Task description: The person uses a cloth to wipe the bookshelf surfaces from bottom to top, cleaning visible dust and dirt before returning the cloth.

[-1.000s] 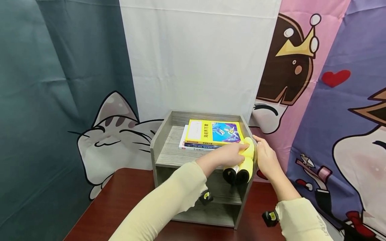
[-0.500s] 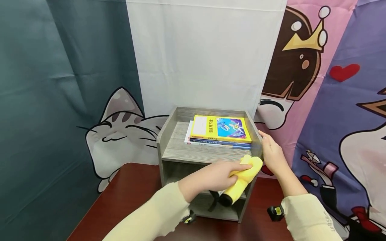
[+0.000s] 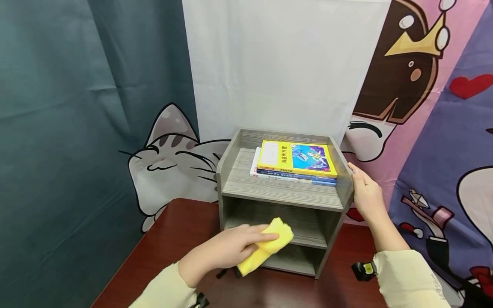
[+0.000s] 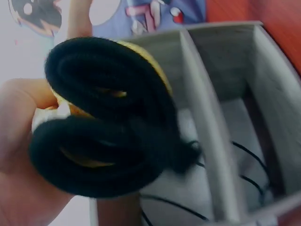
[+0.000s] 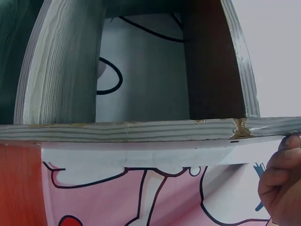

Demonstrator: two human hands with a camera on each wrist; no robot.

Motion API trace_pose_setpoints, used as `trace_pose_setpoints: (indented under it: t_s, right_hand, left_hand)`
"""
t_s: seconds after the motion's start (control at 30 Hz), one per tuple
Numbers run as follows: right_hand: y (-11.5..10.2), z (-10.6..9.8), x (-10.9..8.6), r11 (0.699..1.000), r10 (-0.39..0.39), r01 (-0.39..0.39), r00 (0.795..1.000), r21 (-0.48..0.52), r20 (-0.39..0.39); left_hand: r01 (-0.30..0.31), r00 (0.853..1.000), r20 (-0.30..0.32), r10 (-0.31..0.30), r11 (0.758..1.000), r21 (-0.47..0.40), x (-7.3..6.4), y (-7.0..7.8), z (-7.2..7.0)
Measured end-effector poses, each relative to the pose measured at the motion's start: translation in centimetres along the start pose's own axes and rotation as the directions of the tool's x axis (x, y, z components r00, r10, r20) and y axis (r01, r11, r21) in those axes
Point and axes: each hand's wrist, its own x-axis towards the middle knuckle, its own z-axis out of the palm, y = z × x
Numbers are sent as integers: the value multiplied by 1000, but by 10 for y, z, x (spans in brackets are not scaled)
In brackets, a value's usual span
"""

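Observation:
My left hand [image 3: 230, 248] holds a folded yellow cloth [image 3: 265, 247] in front of the small grey wooden shelf [image 3: 281, 194]. In the left wrist view the black edging [image 4: 106, 155] of the cloth curls into two loops, close to the camera and partly blurred. Over at the shelf's right side, my right hand [image 3: 368, 194] grips the edge of the side panel. The right wrist view shows its curled fingers [image 5: 277, 174] right at that panel's striped edge. A yellow book [image 3: 275, 160] tops a short stack on the upper board, near the right panel.
The shelf stands on a dark red table [image 3: 185, 231], its lower compartments facing me. Behind it hangs a white curtain [image 3: 285, 64], between a teal curtain [image 3: 69, 128] and a printed cartoon curtain. Thin black cables [image 4: 174, 205] show behind the compartments.
My left hand has carried the cloth from the right side panel down and left, to in front of the lower compartments. The right hand stays at the panel. The head view has shifted.

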Motion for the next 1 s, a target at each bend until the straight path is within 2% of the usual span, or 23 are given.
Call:
trace_pose_setpoints:
  t_s: [0.13, 0.37, 0.5, 0.6, 0.67, 0.77, 0.83, 0.9, 1.0]
  right_hand:
    - [-1, 0, 0, 1000, -16, 16, 1000, -7, -19]
    - [0, 2, 0, 1000, -5, 4, 991, -8, -130]
    - [6, 6, -3, 1000, -8, 7, 983, -8, -181]
    - [15, 10, -7, 999, -46, 39, 973, -35, -227]
    - [20, 12, -10, 996, -82, 68, 963, -62, -256]
    - [27, 13, -13, 989, -137, 114, 949, -97, -283]
    - [32, 14, -15, 982, -175, 147, 942, -116, -285]
    - [39, 15, -17, 969, -233, 198, 930, -145, -286]
    - [52, 19, -21, 938, -326, 272, 903, -213, -279]
  left_hand:
    - [-12, 999, 41, 14, 999, -37, -23, -24, 11]
    - [89, 994, 81, -76, 979, -183, -47, -76, 34]
    - [175, 982, 130, -139, 931, -320, -63, -101, 42]
    - [226, 969, 191, -160, 885, -407, -74, -114, 40]
    - [278, 953, 236, -189, 856, -436, -81, -122, 36]
    - [397, 912, 289, -290, 801, -449, -89, -136, 33]
    - [479, 877, 278, -392, 763, -434, -94, -147, 35]
    - [545, 837, 226, -498, 727, -418, -98, -158, 41]
    - [629, 760, 111, -640, 682, -374, -101, -174, 56]
